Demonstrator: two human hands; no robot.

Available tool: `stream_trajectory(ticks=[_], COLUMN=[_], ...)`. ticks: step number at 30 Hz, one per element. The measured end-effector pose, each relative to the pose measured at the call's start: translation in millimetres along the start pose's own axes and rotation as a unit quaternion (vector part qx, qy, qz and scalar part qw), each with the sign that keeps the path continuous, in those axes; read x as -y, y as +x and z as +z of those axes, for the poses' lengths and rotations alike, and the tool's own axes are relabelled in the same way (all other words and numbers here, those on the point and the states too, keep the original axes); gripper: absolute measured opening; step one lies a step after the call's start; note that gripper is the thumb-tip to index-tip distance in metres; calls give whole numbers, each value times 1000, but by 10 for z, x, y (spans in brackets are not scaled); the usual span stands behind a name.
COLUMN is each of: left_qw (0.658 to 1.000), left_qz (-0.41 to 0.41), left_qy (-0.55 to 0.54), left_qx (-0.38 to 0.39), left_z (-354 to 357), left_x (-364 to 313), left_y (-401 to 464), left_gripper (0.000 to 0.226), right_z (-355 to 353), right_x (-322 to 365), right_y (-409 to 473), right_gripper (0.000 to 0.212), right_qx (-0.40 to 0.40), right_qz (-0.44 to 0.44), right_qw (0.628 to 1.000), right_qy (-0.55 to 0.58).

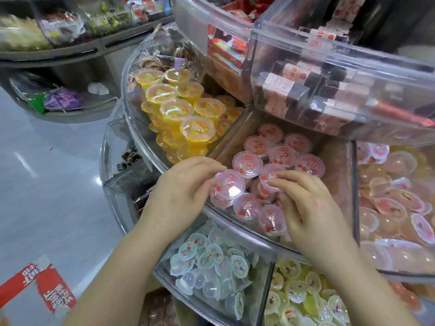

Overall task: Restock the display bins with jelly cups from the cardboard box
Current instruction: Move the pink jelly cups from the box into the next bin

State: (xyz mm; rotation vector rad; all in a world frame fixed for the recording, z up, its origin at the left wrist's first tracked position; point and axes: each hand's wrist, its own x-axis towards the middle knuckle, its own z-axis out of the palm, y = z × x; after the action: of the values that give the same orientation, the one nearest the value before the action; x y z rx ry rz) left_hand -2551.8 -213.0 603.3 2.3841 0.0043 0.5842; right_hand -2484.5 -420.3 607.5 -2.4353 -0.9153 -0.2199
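Note:
My left hand (pixel 186 187) holds a pink jelly cup (pixel 228 187) by its rim at the front left corner of the middle clear display bin (pixel 237 225). My right hand (pixel 303 203) pinches the lid edge of a second pink jelly cup (pixel 270 176) just to its right. Both cups sit among several rows of upright pink cups (pixel 282 155) in that bin. A corner of the red and white cardboard box (pixel 44 288) shows on the floor at lower left.
Left of the pink bin stands a bin of yellow jelly cups (pixel 183 111). Loose pink cups (pixel 395 208) fill the bin to the right. Lower bins hold small clear (pixel 211 269) and yellowish jellies (pixel 303 292). An upper clear bin (pixel 329 74) overhangs the back of the pink bin.

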Motion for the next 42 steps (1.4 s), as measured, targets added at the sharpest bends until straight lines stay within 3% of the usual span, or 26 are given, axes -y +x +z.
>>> stream_trajectory(ticks=[5,11,15,20,23,26,33,37,42], left_qw=[979,909,842,790,771,776,723,736,784], left_qz=[-124,-352,-494,-595,-619,-610,-625,-564,-509], left_qy=[-123,-150,-173,-147,-141,-121,-81,-72,-31], left_qx=[-110,-164,-131,-12,52,106,284,367,354], left_z=[-315,-383,-30,737,1298,1920,3231,3635,3700], left_x=[183,1035,1730,2579,3161,3858,5184,5497,5594], left_y=[-768,-2197,-3359,-4654,-5142,-5416,-5523,-5642,-5847], left_gripper=[24,46,45,42,33,23,38,43,35], right_z=[165,1356,2682,4345,5257,6131,7749,8206,8422], right_x=[694,1480,1491,996,672,397,-113,-232,-294], right_y=[-59,-574,-1243,-2092,-2452,-2649,-2841,-2963,-3151], right_gripper=[24,27,29,29,29,29,44,48,38], right_qx=[53,306,485,614,628,619,621,615,588], right_qz=[-55,-88,-38,67,114,132,118,151,188], right_qw=[987,930,867,787,770,774,771,773,786], right_qy=[139,183,106,0,-10,-23,-81,-37,-34])
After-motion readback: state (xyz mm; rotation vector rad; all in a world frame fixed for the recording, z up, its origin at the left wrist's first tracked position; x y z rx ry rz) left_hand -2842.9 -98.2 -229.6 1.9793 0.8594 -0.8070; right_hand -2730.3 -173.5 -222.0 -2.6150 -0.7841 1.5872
